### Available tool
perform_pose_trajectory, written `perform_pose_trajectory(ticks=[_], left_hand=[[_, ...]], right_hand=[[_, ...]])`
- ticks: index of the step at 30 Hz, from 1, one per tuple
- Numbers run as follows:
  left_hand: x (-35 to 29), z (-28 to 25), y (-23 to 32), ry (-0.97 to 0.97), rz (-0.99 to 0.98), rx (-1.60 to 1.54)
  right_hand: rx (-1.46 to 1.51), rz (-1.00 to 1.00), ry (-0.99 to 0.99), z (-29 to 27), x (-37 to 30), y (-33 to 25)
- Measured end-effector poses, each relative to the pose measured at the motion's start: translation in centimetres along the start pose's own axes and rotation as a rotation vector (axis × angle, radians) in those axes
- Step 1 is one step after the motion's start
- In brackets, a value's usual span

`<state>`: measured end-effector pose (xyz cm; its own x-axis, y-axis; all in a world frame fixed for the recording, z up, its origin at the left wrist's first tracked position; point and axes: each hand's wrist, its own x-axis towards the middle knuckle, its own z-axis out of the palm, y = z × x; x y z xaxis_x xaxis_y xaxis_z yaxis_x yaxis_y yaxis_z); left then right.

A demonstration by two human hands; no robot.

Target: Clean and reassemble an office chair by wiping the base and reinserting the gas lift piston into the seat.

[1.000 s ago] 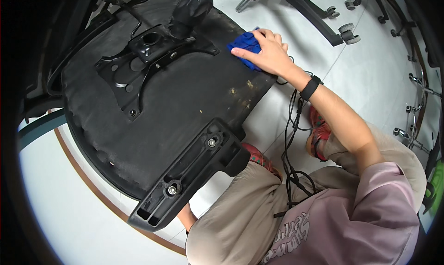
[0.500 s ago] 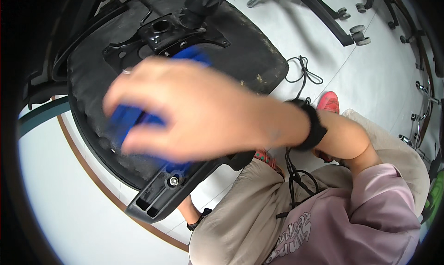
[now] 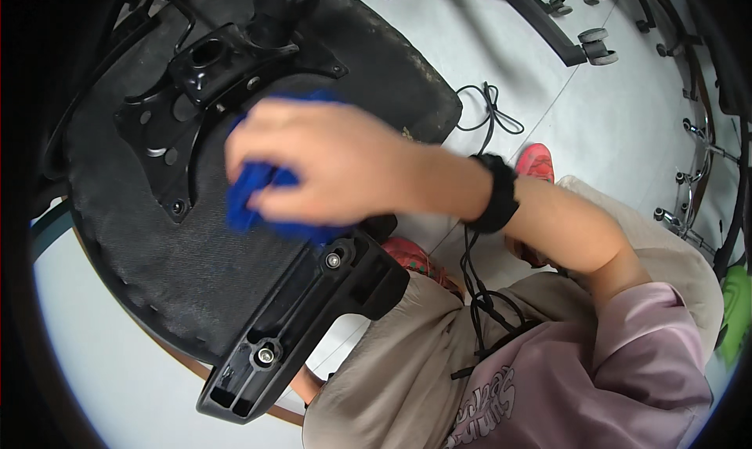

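Note:
My right hand (image 3: 313, 155), slightly blurred, is closed around a bunched blue cloth (image 3: 254, 186). It presses the cloth against the dark fabric underside of an upturned office chair seat (image 3: 227, 269). Beside the hand, a black metal mounting plate (image 3: 200, 73) is fixed to the seat. Near the cloth's lower edge lies a black plastic armrest bracket (image 3: 298, 316) with two bolts showing. Only a bit of my left hand's wrist (image 3: 305, 384) shows below the bracket; its fingers are hidden behind the chair.
Black cables (image 3: 489, 292) hang by my legs, and a loop trails on the pale tiled floor (image 3: 501, 26). Chair legs with casters (image 3: 598, 48) stand at the top right. A white surface (image 3: 86, 316) with a brown edge lies at the left.
My right hand has shifted across the seat with the cloth, uncovering more of the mounting plate and a second bracket bolt. The chair now sits further left and lower in view.

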<state>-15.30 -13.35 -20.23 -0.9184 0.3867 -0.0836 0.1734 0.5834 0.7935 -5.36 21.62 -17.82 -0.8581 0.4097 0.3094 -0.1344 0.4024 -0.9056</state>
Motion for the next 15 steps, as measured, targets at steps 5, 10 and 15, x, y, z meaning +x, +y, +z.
perform_pose_trajectory(ticks=[5,10,15], left_hand=[[-0.2,-0.8,0.2,0.021,-0.015,0.018],[0.0,-0.1,0.0,0.020,-0.012,0.009],[-0.1,-0.2,0.4,0.020,0.001,0.021]], right_hand=[[-0.249,0.208,0.215,-5.0,-4.8,7.0],[-0.704,0.582,0.107,-13.1,-7.7,12.6],[-0.391,0.657,0.316,-13.8,-7.4,11.4]])
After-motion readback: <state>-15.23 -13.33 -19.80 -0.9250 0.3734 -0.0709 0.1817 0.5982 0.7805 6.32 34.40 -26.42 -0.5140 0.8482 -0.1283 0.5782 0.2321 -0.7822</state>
